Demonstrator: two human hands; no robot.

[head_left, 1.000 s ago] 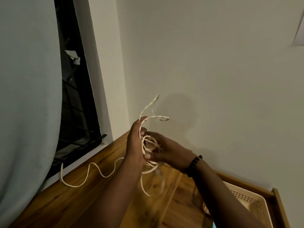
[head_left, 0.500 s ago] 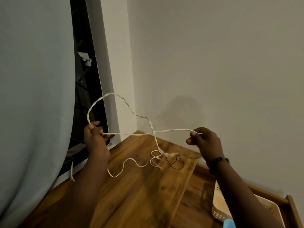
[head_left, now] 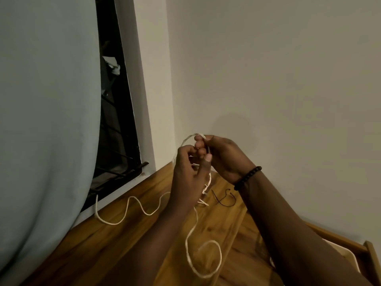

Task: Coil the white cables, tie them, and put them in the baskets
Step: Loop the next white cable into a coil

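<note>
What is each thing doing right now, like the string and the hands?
White cable: mostly uncoiled, trailing loose across the table, one loop lifted in the hands.
Left hand: fingers curled, holding the cable.
Right hand: pinching the cable loop at the top.
Black tie: lying loose on the table, unused.
Basket: mostly hidden behind the right arm; contents cannot be seen.
Curtain: drawn partly across the window.
</note>
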